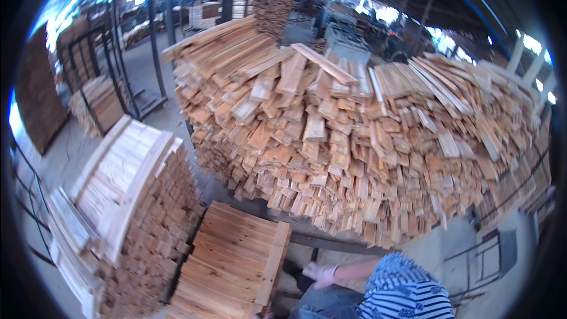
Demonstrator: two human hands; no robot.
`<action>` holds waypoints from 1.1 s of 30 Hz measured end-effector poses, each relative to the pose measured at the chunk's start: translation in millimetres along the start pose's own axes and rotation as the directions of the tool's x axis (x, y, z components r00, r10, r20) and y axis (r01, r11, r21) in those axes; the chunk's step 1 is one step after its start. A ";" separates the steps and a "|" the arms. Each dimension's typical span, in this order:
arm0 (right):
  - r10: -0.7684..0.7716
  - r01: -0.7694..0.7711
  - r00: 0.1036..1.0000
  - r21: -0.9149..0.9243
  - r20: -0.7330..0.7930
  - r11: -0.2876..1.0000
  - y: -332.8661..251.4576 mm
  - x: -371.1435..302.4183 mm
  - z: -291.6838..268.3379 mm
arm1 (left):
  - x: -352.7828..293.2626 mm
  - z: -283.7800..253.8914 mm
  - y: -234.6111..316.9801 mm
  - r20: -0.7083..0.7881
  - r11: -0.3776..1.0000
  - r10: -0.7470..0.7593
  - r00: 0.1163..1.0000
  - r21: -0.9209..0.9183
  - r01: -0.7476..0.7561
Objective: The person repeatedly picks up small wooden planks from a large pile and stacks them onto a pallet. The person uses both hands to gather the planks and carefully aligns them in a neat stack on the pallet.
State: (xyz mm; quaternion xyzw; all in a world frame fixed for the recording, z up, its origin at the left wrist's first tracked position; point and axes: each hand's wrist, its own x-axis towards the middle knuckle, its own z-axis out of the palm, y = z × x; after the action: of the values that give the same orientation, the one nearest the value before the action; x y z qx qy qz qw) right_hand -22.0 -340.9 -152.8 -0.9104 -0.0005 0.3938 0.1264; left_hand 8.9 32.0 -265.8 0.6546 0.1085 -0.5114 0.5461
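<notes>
My right hand [319, 273], in a pale glove, hangs low near the bottom middle, with the forearm coming in from a striped sleeve [404, 289] at the right. Motion blurs its fingers, and I see nothing clearly held in it. To its left, and apart from it, lies a stack of reddish-brown boards [230, 254] set side by side, with one narrow board [274, 263] laid across their right end. My left hand does not show.
A large heap of loose wooden slats [348, 147] fills the middle and right. A neat stack of pale boards [127, 171] stands at the left. Dark metal racks [115, 53] rise behind it. A metal frame [481, 263] stands on the floor at lower right.
</notes>
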 end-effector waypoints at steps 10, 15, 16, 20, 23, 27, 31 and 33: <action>0.111 -0.279 0.424 -0.013 -0.899 0.960 65.0 -91.0 -510.1 | -33.9 -5.8 50.1 -0.253 0.919 0.175 0.951 0.390 -0.065; 0.266 -0.567 0.622 -0.189 -0.736 0.802 148.3 -110.4 -596.6 | -23.9 -32.2 61.6 -0.550 0.963 0.080 0.831 0.258 0.078; 0.296 -0.548 0.686 -0.204 -0.665 0.811 149.0 -109.9 -599.6 | -21.1 -29.7 61.1 -0.578 0.964 0.059 0.814 0.244 0.104; 0.264 -0.496 0.830 -0.432 -0.492 0.754 145.5 -64.2 -619.0 | -19.9 24.4 160.0 -0.507 0.957 0.007 0.862 0.252 0.140; 0.088 -0.222 0.901 -0.279 -0.425 0.934 132.8 -33.2 -644.7 | -28.9 69.6 347.7 -0.427 0.939 0.202 0.881 0.339 -0.051; 0.243 -0.018 0.739 0.342 -0.629 0.939 170.5 32.0 -673.8 | 11.1 91.5 563.7 -0.251 0.624 0.758 0.602 0.547 -0.558; 0.518 -0.001 0.560 0.625 -0.646 0.780 145.6 40.6 -682.7 | 7.0 120.8 734.5 -0.106 0.248 0.907 0.407 0.916 -0.315; 0.613 -0.125 0.492 0.647 -0.618 0.752 143.6 47.9 -671.6 | 27.6 144.5 782.1 -0.009 0.073 0.916 0.401 0.987 -0.144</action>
State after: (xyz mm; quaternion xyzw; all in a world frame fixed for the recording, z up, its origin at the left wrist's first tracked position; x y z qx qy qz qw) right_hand 478.6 -629.4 221.5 -0.8903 0.3679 -0.0591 0.2617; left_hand 489.6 -396.1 202.0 0.9412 -0.2830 0.0747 0.1688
